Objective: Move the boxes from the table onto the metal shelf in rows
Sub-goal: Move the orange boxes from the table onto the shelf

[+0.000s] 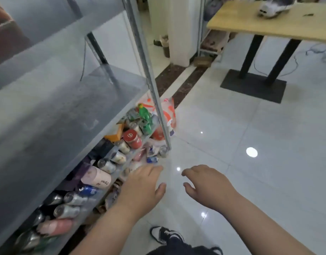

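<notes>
Metal shelf (pixel 66 111) stood at your left; left hand (pixel 140 188) and right hand (pixel 210 186) hung loosely spread, holding nothing. Boxes weren't discernible on the wooden table (pixel 250 21), well away. Likely between carries: next, walk over, grasp 1.

The table (pixel 259 28) is cut off at the right edge, and the grey thing (pixel 272 7) on it is blurred. The cans (pixel 106 165) are partly hidden under the metal shelf (pixel 57 111).
</notes>
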The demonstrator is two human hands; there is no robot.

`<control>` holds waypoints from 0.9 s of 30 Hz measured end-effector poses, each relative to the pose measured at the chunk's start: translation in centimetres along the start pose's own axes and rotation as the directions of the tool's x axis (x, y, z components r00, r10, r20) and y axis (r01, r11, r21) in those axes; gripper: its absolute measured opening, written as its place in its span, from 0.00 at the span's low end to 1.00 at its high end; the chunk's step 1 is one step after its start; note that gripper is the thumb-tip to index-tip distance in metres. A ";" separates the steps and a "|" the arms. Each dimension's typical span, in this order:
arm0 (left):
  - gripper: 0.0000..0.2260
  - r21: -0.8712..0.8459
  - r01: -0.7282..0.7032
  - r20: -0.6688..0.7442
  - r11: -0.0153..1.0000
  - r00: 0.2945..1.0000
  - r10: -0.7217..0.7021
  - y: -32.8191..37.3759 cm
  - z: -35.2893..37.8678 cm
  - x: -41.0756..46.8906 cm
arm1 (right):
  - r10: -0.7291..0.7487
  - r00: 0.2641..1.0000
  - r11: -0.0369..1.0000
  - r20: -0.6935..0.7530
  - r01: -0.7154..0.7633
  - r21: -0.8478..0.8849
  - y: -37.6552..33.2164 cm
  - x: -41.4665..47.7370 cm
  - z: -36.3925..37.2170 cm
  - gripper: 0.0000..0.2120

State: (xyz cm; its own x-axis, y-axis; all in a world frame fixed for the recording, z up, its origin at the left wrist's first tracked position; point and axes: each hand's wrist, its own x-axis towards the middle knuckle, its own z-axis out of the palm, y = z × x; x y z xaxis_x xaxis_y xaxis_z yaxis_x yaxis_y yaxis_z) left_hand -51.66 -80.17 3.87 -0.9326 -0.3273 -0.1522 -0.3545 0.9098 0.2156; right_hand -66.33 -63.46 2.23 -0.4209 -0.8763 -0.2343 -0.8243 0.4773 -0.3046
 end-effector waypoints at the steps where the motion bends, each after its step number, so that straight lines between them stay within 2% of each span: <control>1: 0.25 0.015 -0.014 0.086 1.000 0.996 0.012 1.5 1.3 -0.4 | 0.035 0.999 0.999 0.032 -0.036 0.017 1.1 -2.0 1.4 0.19; 5: 0.32 0.046 -0.162 0.301 0.986 0.943 0.141 6.2 5.0 -1.5 | 0.161 0.982 0.985 0.104 -0.166 0.046 3.9 -8.7 5.4 0.19; 10: 0.24 0.031 -0.408 0.410 0.913 0.838 0.361 10.7 7.6 -1.4 | 0.363 0.923 0.921 0.125 -0.376 0.103 4.6 -16.4 8.6 0.19; 13: 0.24 0.030 -0.602 0.425 0.798 0.730 0.535 13.2 8.6 -0.9 | 0.528 0.843 0.832 0.101 -0.538 0.137 3.8 -20.1 10.0 0.18; 16: 0.24 -0.026 -0.748 0.482 0.664 0.572 0.664 15.0 9.5 -0.7 | 0.703 0.706 0.681 0.090 -0.704 0.202 1.5 -23.5 11.4 0.19; 20: 0.25 -0.089 -0.885 0.504 0.457 0.356 0.787 17.6 10.8 -1.6 | 0.883 0.459 0.411 0.100 -0.857 0.312 -3.7 -27.8 13.7 0.19; 22: 0.27 -0.113 -0.933 0.506 0.343 0.243 0.828 19.4 11.7 -3.1 | 0.937 0.325 0.262 0.124 -0.893 0.366 -6.7 -29.7 15.1 0.20; 27: 0.23 -0.186 -0.976 0.505 0.112 0.003 0.863 23.8 13.0 -9.3 | 0.985 0.075 -0.006 0.158 -0.889 0.458 -13.9 -35.3 17.8 0.20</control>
State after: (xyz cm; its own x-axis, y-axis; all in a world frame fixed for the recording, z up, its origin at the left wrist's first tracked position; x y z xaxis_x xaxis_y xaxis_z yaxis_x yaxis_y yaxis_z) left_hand -50.51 -52.11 -2.12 -0.2749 0.9131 -0.3011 0.8578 0.3744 0.3521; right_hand -33.25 -37.97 -1.72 -0.7833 0.4146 -0.4632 0.5523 0.8061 -0.2124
